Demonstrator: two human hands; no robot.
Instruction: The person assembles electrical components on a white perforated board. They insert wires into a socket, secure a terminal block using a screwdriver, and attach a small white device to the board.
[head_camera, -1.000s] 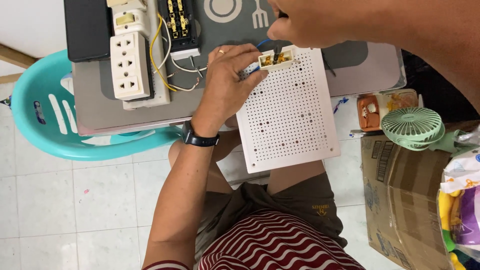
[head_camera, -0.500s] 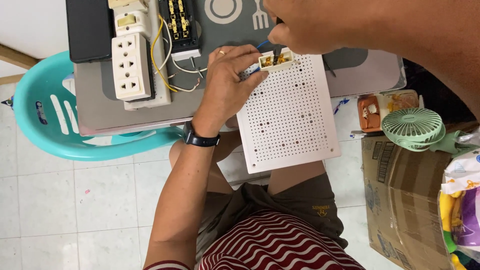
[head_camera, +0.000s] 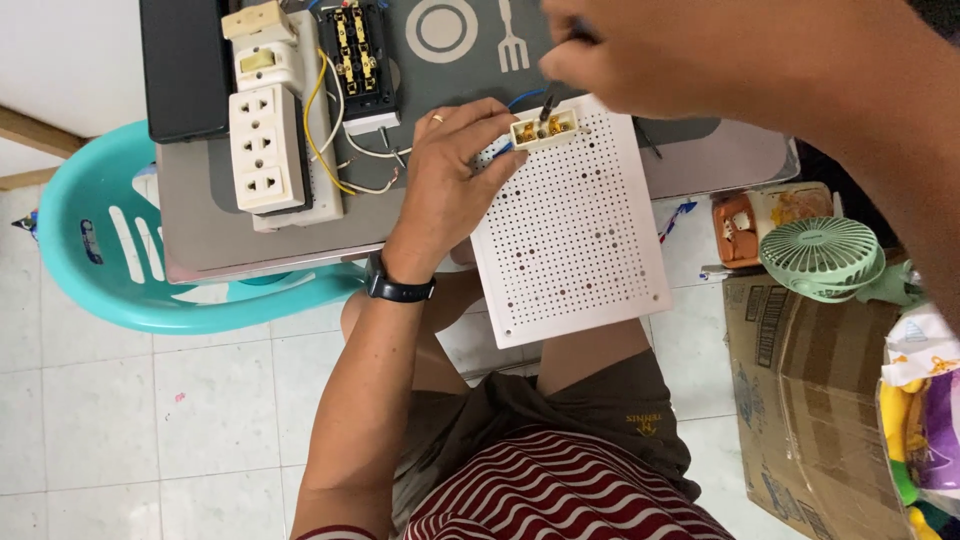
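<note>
fingers (head_camera: 500, 160) pinch cream terminal block (head_camera: 545, 129) on white pegboard (head_camera: 570, 240).

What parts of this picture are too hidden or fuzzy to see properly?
- Head view: the tip of the screwdriver is too small to make out inside the small white terminal block.
- The right hand is blurred and cut off by the top edge.
- The left hand covers the perforated white board's corner.
- The cardboard box runs off the bottom.
</note>
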